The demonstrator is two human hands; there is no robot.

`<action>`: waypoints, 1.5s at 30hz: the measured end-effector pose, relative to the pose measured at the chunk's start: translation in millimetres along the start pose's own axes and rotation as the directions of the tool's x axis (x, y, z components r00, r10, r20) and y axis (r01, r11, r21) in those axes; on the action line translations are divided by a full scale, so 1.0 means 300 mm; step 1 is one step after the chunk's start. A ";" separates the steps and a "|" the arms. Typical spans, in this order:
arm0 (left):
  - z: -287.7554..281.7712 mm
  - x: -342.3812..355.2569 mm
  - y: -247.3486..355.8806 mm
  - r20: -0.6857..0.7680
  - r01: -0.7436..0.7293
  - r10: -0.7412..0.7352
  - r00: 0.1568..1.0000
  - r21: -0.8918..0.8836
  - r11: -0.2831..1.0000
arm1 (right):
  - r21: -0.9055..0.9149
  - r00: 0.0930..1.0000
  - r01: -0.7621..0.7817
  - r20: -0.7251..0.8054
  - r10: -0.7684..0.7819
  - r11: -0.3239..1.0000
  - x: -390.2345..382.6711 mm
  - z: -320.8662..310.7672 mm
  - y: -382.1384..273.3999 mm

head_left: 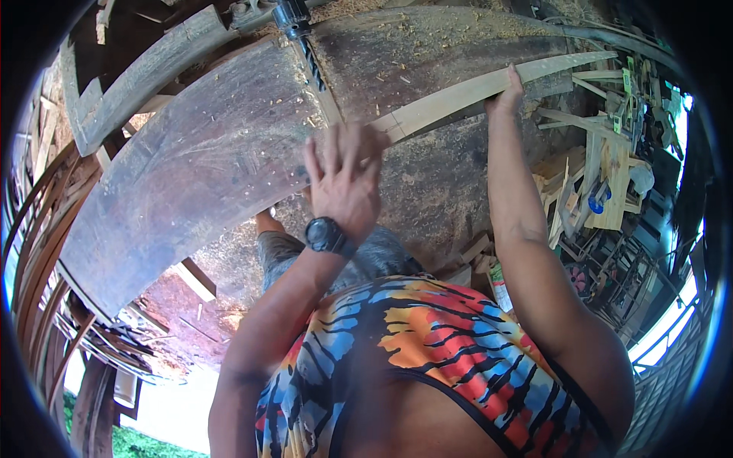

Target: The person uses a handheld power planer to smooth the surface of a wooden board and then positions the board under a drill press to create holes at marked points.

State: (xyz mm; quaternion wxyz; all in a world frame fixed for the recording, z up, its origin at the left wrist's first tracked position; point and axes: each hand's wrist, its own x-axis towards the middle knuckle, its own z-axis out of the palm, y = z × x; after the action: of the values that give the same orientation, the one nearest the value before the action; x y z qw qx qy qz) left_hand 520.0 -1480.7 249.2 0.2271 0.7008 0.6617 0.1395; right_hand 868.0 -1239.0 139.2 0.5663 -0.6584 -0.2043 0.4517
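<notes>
A long pale curved wooden strip (473, 93) lies on a worn, dusty saw table (198, 153). A thin vertical band saw blade (314, 69) comes down to the table near the strip's left end. My left hand (345, 179), with a black watch on the wrist, presses flat on the strip's left end just right of the blade, fingers spread. At the strip's far right part, my right hand (505, 95) grips it, arm stretched out.
Sawdust and chips cover the table. A heavy timber beam (145, 76) runs along the upper left. Curved wooden strips (38, 229) are stacked at the left. Wood offcuts and clamps (603, 175) crowd the right side. Bright openings show at the lower edges.
</notes>
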 end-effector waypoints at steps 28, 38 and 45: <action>0.073 -0.185 0.073 -0.128 -0.145 0.106 0.986 -0.349 0.926 | 0.033 0.994 0.002 0.114 -0.005 0.999 0.016 -0.052 0.000; 0.054 -0.169 0.073 -0.179 -0.173 0.117 0.977 -0.338 0.925 | 0.033 0.997 -0.004 0.076 0.002 0.999 0.005 -0.039 0.004; 0.001 -0.066 0.011 -0.278 -0.131 0.036 0.960 -0.329 0.935 | 0.045 0.994 0.010 0.107 -0.015 0.999 0.017 -0.051 0.009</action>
State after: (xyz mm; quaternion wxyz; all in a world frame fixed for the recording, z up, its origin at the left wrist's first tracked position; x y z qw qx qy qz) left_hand 521.4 -1500.4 252.6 0.2486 0.6527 0.6210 0.3559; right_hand 882.5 -1244.4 134.1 0.5720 -0.6191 -0.2284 0.4873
